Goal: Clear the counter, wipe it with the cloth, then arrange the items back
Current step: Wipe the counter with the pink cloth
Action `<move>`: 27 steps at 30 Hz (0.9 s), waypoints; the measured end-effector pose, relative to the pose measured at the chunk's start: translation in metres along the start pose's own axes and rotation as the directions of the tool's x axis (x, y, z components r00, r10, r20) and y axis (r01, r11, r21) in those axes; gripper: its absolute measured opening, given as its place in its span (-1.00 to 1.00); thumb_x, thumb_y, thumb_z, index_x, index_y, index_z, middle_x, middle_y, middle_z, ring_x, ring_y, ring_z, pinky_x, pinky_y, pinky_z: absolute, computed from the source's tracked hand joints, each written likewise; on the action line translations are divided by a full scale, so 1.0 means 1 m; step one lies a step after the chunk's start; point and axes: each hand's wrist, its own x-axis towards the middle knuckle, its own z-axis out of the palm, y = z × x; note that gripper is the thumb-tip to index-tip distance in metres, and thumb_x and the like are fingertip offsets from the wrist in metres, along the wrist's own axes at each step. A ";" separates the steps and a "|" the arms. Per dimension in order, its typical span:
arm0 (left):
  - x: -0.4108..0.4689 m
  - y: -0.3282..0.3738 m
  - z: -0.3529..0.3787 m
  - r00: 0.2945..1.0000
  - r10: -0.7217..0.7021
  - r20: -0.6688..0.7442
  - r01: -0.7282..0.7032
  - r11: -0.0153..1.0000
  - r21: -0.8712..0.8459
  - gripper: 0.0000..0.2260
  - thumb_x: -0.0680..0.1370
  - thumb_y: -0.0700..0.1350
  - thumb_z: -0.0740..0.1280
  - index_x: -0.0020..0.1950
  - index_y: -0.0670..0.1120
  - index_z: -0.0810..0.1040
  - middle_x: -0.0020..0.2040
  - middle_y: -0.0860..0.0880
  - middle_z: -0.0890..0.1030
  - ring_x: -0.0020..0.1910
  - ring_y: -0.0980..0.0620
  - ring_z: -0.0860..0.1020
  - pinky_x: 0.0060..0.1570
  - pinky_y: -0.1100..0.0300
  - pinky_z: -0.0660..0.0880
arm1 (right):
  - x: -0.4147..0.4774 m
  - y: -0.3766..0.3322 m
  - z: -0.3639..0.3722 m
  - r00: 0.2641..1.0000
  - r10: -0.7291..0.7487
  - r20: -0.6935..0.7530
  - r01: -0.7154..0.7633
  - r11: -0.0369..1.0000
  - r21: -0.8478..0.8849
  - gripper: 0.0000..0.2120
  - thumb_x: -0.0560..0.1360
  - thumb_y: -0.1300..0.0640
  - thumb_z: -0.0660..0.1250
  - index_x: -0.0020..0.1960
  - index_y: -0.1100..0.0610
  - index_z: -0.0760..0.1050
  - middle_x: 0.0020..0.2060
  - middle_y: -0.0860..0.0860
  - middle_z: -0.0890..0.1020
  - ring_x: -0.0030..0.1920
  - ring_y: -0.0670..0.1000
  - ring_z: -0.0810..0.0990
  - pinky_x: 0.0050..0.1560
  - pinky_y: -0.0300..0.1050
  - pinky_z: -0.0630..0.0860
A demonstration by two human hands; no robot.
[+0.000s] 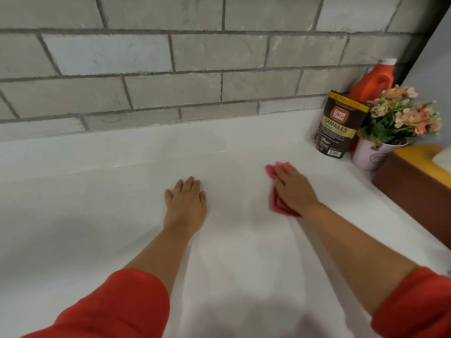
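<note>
We see, far left, a red sleeve (117, 306) pushed up the forearm, with the left hand (186, 196) at the end of it. That hand lies palm down on the white counter (85, 191), fingers straight and close together, thumb out to the side, holding nothing. Ahead of its fingertips the counter runs up to the grey tile wall (146, 89).

Right of the left hand, across a gap of counter, is the pink cloth (275, 203), bunched and lying on the counter. The right hand (294, 189) sits on top of it, palm down, fingers straight and pointing away and a bit left, pressing the cloth to the surface. We see no curl round it. The cloth shows past the fingertips and along the thumb side, and the rest is hidden under the palm. Its edge is slightly blurred.

Beyond and right of the right hand, well apart from it, there's a cluster in the corner:
- dark coffee pouch (338, 125), upright, label reads GRANULES
- orange bottle (373, 81) with a white cap, behind the pouch, by the wall
- pale pink pot (368, 159) of pink flowers (402, 115), just right of the pouch; we can't tell if they touch

Right of the right hand, at the frame edge, is a brown box (412, 191) with a yellow object (419, 152) on top, next to the pot. The other sleeve is at bottom right
</note>
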 end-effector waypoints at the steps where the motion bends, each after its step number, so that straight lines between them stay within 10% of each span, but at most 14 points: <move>1: 0.000 0.000 0.001 1.000 0.003 -0.006 -0.003 1.000 0.002 -0.59 0.65 -0.03 -0.06 0.51 -0.07 0.13 0.54 0.00 0.10 0.52 -0.04 0.03 0.47 -0.09 -0.03 | 0.012 0.005 -0.001 0.998 0.058 -0.021 -0.059 0.998 -0.033 -0.46 0.55 -0.04 -0.11 0.43 0.14 0.29 0.44 0.13 0.30 0.46 0.11 0.22 0.42 0.00 0.21; 8: 0.003 -0.001 0.005 1.000 0.007 -0.018 -0.007 1.000 0.013 -0.59 0.65 -0.04 -0.07 0.50 -0.07 0.13 0.54 0.00 0.10 0.52 -0.06 0.02 0.46 -0.11 -0.03 | 0.077 -0.043 0.009 0.989 0.147 0.027 -0.145 0.987 -0.067 -0.54 0.61 0.06 -0.05 0.46 0.19 0.20 0.45 0.18 0.24 0.46 0.18 0.15 0.44 0.09 0.15; 21: 0.004 -0.013 -0.006 0.986 -0.008 -0.164 -0.043 0.951 -0.305 -0.66 0.61 -0.17 0.11 0.39 -0.15 0.37 0.41 -0.08 0.37 0.39 -0.06 0.31 0.39 0.07 0.18 | 0.002 -0.085 0.007 0.850 -0.524 0.053 0.506 0.841 0.191 -0.58 0.61 0.04 0.10 0.46 0.04 0.26 0.48 -0.01 0.24 0.50 -0.04 0.16 0.45 -0.19 0.01; 27: -0.001 -0.092 -0.034 0.966 -0.178 -0.190 0.181 0.984 -0.002 -0.68 0.60 -0.09 0.13 0.35 -0.03 0.40 0.36 -0.01 0.38 0.31 -0.09 0.32 0.22 0.04 0.27 | 0.039 -0.048 0.009 0.998 0.055 0.007 -0.054 0.995 -0.078 -0.57 0.61 0.07 0.01 0.47 0.05 0.20 0.47 0.06 0.22 0.48 0.07 0.15 0.44 0.17 0.06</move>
